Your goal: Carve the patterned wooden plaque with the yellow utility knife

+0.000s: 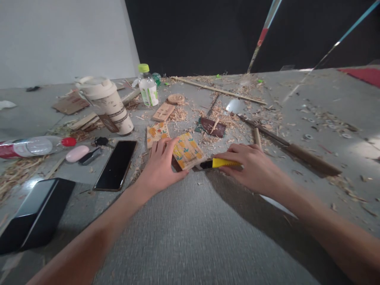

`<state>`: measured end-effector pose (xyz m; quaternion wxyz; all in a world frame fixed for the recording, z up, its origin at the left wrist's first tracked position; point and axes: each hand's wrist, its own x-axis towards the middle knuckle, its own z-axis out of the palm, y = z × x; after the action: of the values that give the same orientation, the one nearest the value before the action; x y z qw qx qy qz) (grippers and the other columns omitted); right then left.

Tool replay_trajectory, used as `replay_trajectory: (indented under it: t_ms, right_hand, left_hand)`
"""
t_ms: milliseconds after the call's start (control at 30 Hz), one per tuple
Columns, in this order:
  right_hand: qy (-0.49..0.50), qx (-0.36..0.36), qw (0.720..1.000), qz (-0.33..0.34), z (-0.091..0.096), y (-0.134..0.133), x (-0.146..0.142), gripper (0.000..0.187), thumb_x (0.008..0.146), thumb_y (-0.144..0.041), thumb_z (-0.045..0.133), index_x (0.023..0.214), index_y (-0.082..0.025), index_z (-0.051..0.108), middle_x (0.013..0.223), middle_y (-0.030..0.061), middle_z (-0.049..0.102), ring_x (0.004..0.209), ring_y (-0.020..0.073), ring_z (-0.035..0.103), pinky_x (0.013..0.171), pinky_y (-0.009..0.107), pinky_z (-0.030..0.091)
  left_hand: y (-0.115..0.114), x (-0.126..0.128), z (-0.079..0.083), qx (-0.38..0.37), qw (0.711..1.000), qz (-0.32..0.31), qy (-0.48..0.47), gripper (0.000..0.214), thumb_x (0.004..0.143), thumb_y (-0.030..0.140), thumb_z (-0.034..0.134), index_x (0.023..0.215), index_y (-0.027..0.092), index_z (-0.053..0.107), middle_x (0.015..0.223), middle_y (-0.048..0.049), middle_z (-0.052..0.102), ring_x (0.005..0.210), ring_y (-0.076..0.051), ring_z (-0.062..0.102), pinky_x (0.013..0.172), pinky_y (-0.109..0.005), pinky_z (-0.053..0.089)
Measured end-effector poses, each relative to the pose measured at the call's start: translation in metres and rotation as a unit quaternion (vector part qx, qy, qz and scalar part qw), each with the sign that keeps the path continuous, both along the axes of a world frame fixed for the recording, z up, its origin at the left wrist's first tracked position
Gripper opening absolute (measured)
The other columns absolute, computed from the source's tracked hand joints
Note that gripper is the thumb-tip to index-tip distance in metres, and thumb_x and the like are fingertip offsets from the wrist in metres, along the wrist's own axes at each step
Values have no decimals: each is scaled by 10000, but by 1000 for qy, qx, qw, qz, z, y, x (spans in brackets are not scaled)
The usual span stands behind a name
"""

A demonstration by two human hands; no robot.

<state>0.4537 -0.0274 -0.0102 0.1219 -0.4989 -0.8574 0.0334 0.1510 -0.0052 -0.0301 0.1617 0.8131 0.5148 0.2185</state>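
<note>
Between the thumb and fingers of my left hand (160, 164) is a small wooden block (190, 150), its top printed with yellow pineapples. My right hand (252, 166) is closed around a yellow utility knife (222, 162). The knife's dark front end points left and meets the block's near right corner; blur hides whether the blade touches the wood. Just behind my left hand lies a second patterned wood piece (156, 132). Beyond the block sits a dark red, folded leather-like piece (215, 126) among shavings.
A phone (117, 164), a travel cup (109, 105) and a red-capped bottle (35, 146) are on the left. Further back stand a green-capped bottle (147, 87) and a carved wood tile (164, 112). A long wooden-handled tool (311, 158) lies to the right. Shavings litter the floor.
</note>
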Motion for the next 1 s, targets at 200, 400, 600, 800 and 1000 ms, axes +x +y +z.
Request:
replay_trajectory:
  t_ms: [200, 400, 600, 800, 1000]
  right_hand:
    - [-6, 10, 1000, -8, 8, 9, 17, 249, 1039, -376, 670, 1222, -288, 814, 989, 62, 745, 922, 256, 706, 812, 399, 449]
    - [-13, 16, 999, -25, 11, 9, 20, 246, 1026, -348, 674, 1221, -288, 811, 976, 54, 740, 914, 263, 705, 799, 406, 434]
    - [-19, 34, 999, -38, 8, 9, 23, 263, 1038, -379, 617, 1199, -299, 809, 1005, 70, 752, 941, 277, 709, 824, 427, 439]
    - [-18, 94, 989, -116, 10, 11, 32, 314, 1059, -411, 536, 1240, -331, 780, 1052, 89, 773, 970, 341, 709, 882, 529, 442]
    - [5, 89, 990, -110, 9, 9, 23, 293, 1046, -374, 558, 1240, -339, 775, 1095, 97, 774, 1034, 373, 702, 873, 539, 443]
  left_hand:
    - [0, -1, 1, -8, 1000, 4, -1, 946, 788, 456, 861, 1574, 304, 357, 1559, -152, 465, 1524, -438, 388, 1272, -673, 358]
    - [-1, -1, 0, -9, 1000, 1, -5, 918, 811, 492, 836, 1571, 324, 348, 1554, -149, 454, 1513, -440, 402, 1254, -693, 367]
    - [-1, -1, 0, -8, 1000, 1, 1, 915, 809, 452, 826, 1571, 296, 344, 1561, -156, 445, 1526, -436, 381, 1277, -687, 340]
    - [-2, -6, 4, -7, 1000, -18, 15, 932, 801, 381, 818, 1592, 318, 328, 1547, -150, 445, 1519, -428, 381, 1267, -691, 347]
    - [-3, 10, -1, 17, 999, 24, 42, 982, 808, 634, 830, 1594, 284, 356, 1636, -190, 365, 1545, -490, 317, 1263, -745, 255]
